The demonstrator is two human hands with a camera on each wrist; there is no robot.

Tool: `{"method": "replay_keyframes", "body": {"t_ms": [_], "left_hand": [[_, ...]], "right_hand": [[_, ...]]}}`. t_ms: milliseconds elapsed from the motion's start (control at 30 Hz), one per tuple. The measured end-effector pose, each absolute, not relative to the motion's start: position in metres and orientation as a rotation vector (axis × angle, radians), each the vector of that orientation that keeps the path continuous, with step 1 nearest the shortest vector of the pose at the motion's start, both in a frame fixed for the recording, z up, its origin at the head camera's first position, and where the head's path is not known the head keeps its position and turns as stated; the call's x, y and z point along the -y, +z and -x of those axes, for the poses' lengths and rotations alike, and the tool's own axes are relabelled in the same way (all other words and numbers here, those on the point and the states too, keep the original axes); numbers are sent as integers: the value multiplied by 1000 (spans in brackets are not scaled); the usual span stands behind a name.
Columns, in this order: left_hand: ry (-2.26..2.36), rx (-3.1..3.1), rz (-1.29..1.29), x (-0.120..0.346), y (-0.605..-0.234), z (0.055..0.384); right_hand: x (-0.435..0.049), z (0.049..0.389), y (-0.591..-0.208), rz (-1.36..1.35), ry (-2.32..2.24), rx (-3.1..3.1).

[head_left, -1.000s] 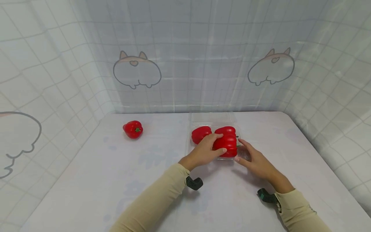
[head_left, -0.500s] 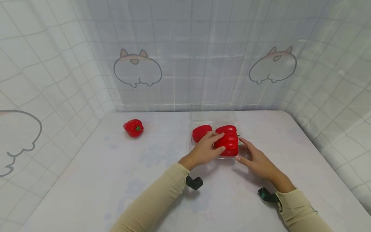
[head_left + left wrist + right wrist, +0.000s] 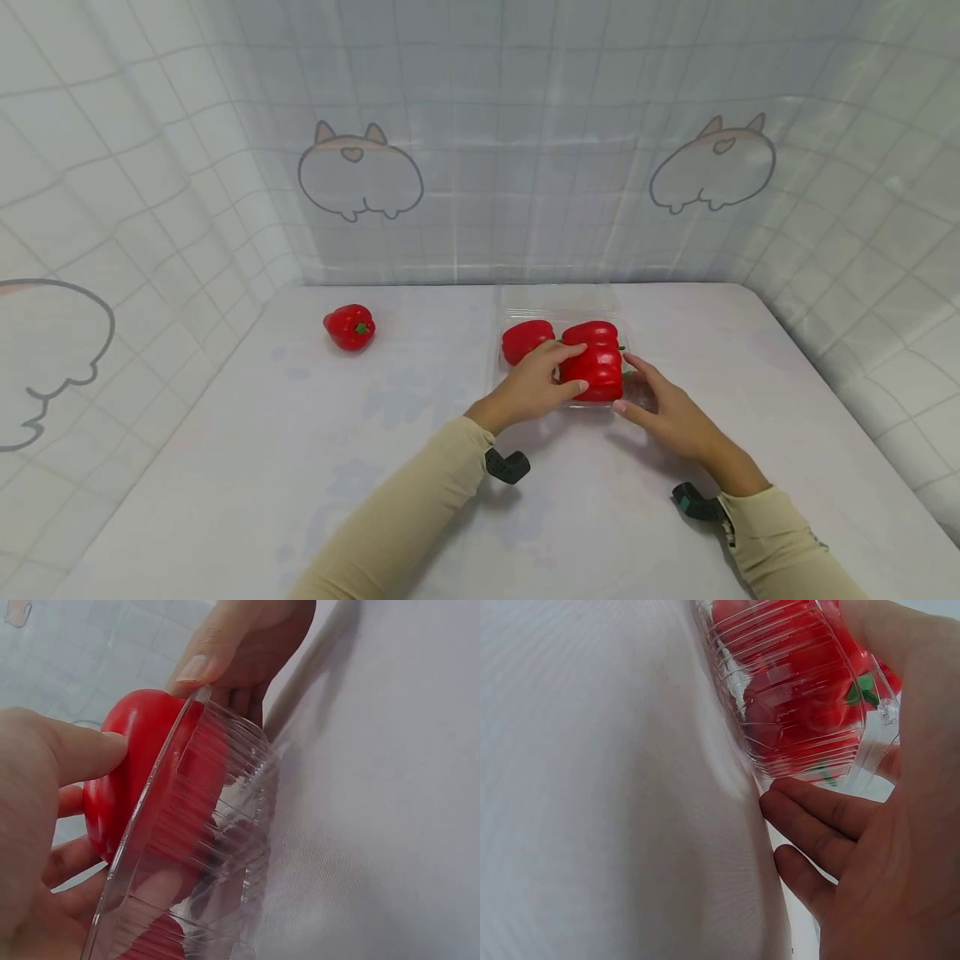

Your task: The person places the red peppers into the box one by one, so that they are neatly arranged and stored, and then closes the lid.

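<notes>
The front red pepper (image 3: 604,377) sits in the near right part of the clear box (image 3: 251,746), and its top pokes up over the rim. The left hand (image 3: 534,385) has it, with the thumb on one side and bent fingers on the other. The job right now looks like making this pepper sit snug. A soft push straight down should do it; a hard squeeze might make it pop up.

The box looks thin, so it could bend or slide. The right hand (image 3: 670,419) makes a good stop: its thumb touches the rim at the near right corner, and its fingers are apart and a little bent. A green stem (image 3: 863,691) shows on that side, so it should go inside too.

Just behind is the back red pepper (image 3: 591,332), and the left red pepper (image 3: 527,341) is in the box too. The left hand hides the near left corner, so I cannot tell if there is room. The lid (image 3: 557,297) is open at the back. The lone red pepper (image 3: 350,327) lies well apart on the tabletop (image 3: 420,492).
</notes>
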State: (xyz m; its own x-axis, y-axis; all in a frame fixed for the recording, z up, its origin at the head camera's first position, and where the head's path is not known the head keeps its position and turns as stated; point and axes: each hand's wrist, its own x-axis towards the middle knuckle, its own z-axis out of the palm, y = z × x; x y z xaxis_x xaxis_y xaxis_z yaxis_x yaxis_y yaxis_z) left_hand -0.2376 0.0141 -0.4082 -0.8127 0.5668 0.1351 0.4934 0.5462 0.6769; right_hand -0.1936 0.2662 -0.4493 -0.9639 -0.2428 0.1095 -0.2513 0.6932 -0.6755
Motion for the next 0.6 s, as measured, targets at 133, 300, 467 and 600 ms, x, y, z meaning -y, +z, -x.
{"method": "replay_keyframes", "body": {"t_ms": [133, 300, 467, 600], "left_hand": [[1094, -2692, -950, -16, -411, 238], [1067, -2708, -982, -18, -412, 239], [1048, -2708, -978, -19, -412, 239], [1031, -2710, -969, -19, -412, 238]], "right_hand": [[-267, 193, -449, -424, 1169, 2876], [-268, 193, -449, -436, 1168, 2876], [-268, 194, -448, -423, 1166, 2884], [-268, 194, -448, -419, 1162, 2889]]}}
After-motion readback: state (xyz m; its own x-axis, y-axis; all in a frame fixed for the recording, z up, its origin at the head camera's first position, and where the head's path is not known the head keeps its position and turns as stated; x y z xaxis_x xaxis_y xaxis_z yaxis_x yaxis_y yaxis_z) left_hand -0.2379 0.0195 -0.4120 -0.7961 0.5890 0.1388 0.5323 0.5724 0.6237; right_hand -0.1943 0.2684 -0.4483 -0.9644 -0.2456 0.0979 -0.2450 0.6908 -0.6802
